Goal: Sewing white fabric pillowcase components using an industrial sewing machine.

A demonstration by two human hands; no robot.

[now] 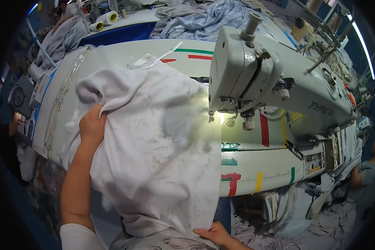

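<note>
At the left side of the white cloth (154, 137), the left hand (92, 125) grasps a gathered fold, fingers bunched into the fabric. At the near right corner, the right hand (214, 234) grips the cloth edge, its thumb on top and its other fingers mostly hidden. The cloth lies between the two hands and spreads beyond them; its long axis runs away from the person, leaning slightly left at the far end.

The right border of the cloth forms the reference line: it extends from the right hand, nearly straight, up to the needle area (211, 116) of the sewing machine (254, 62). The right hand is therefore aligned with this border on the person's side, whereas the left hand is offset well to the left of the needle. Neither hand is clearly nearer to it. Whether the presser foot bears on the cloth cannot be confirmed at this angle.

Outward, the white worktable (258, 164) carries coloured tape marks to the right. Past its far side lie crumpled blue-grey fabric (208, 21) and yellow-cored thread cones (108, 18).
</note>
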